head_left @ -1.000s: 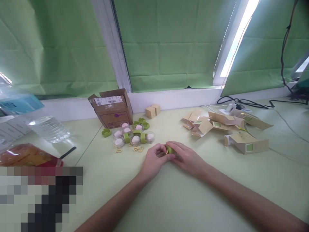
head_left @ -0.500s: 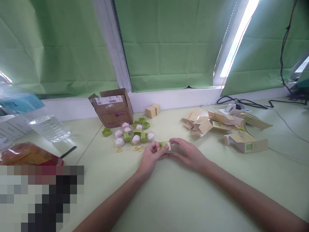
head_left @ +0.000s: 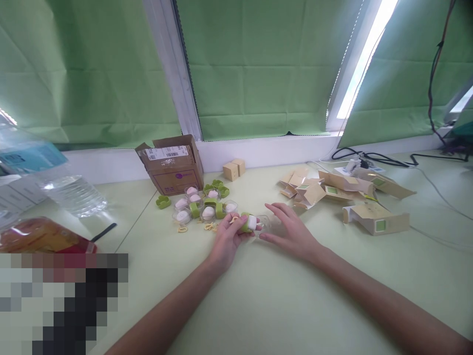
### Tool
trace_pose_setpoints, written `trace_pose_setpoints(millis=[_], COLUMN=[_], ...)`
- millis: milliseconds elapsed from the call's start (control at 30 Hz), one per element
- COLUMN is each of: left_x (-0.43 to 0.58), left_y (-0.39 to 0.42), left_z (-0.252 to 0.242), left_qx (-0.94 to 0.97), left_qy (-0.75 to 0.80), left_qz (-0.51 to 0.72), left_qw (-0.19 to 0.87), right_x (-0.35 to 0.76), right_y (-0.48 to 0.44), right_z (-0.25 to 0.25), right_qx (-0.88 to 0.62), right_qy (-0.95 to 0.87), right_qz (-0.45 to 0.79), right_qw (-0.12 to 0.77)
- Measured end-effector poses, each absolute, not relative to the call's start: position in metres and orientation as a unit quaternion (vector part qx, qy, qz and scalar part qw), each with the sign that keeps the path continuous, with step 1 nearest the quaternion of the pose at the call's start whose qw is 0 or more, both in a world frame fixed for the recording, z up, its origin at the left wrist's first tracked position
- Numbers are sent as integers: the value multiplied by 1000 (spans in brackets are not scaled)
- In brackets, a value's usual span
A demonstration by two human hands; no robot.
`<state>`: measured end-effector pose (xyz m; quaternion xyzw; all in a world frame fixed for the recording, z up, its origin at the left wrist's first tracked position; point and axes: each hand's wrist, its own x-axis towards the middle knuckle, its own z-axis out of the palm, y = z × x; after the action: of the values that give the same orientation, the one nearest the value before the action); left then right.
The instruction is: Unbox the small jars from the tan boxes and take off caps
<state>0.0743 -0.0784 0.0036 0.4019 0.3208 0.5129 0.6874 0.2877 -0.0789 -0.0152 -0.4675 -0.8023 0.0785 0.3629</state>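
Observation:
My left hand [head_left: 229,240] is closed on a small green-and-white piece [head_left: 251,223], its white end turned to the right. A pale yellow loop [head_left: 234,220] shows at its fingers. Just right of the piece is a clear plastic cup [head_left: 264,225]; whether it rests on the table or touches my fingers I cannot tell. My right hand [head_left: 293,234] is beside the cup with thumb and fingers spread, holding nothing. To the left stand several clear cups with pale pinkish-white balls [head_left: 208,213], among green clover-shaped pieces [head_left: 163,201] and more yellow loops [head_left: 182,230].
An opened brown carton [head_left: 173,172] and two small tan boxes [head_left: 231,171] stand by the wall. Opened, flattened small boxes [head_left: 373,217] lie at right, with black cables [head_left: 384,157] behind. At left are a water bottle [head_left: 74,195] and a red-orange packet [head_left: 48,236].
My right hand has let go and drawn back to the right, its fingers opening. The green-and-white piece stays in my left hand, moved slightly left, and the clear cup now shows between the hands.

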Motion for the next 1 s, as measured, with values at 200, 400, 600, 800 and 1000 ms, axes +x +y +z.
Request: trace_pose_setpoints(millis=[200,400,600,800,1000], left_x=[76,82,88,88,86], left_y=[-87,-95,-97,-93,-93], left_z=[4,-1,-2,0,4], left_qx=[458,528,551,522,542], left_qy=[263,256,299,344,357], left_qz=[484,471,512,514,483], left_qw=[698,659,588,587,588], right_x=[273,267,272,278,279], right_y=[-95,-103,-100,-98,-97], right_z=[-5,0,-4,2,9], right_qx=[-337,-343,-377,-338,-284], right_qy=[-824,-808,-781,-821,-839], right_qz=[0,-5,-8,-145,-240], right_qw=[455,479,498,438,398])
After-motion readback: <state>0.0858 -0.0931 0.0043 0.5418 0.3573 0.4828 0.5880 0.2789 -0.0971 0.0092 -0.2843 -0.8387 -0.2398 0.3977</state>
